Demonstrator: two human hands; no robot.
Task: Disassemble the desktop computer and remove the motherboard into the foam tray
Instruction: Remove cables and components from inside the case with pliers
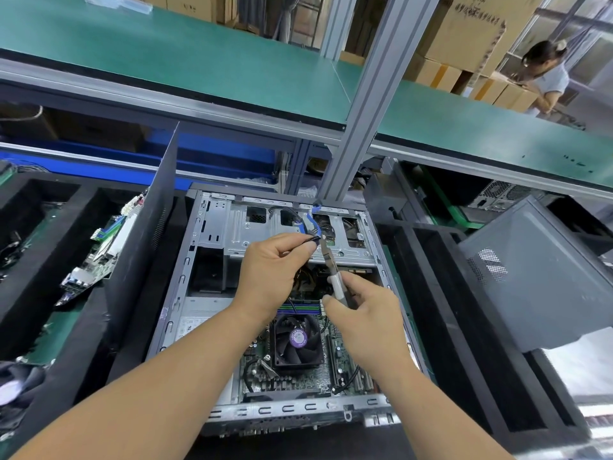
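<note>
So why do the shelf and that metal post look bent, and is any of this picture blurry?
In the head view, the wide-angle lens bows the green shelf and tilts the metal post. The hands, left and right, and the open computer case look sharp; the cardboard boxes behind look soft. Lighting is even, with bright glare at the lower right edge.

**An electronics teardown line in a factory workshop**

Green-matted workbench shelves on aluminium framing run across the room; stacked cardboard boxes fill the back; black foam trays flank an opened computer case; one tray holds a pulled circuit board; another worker stands further along the line.
</note>
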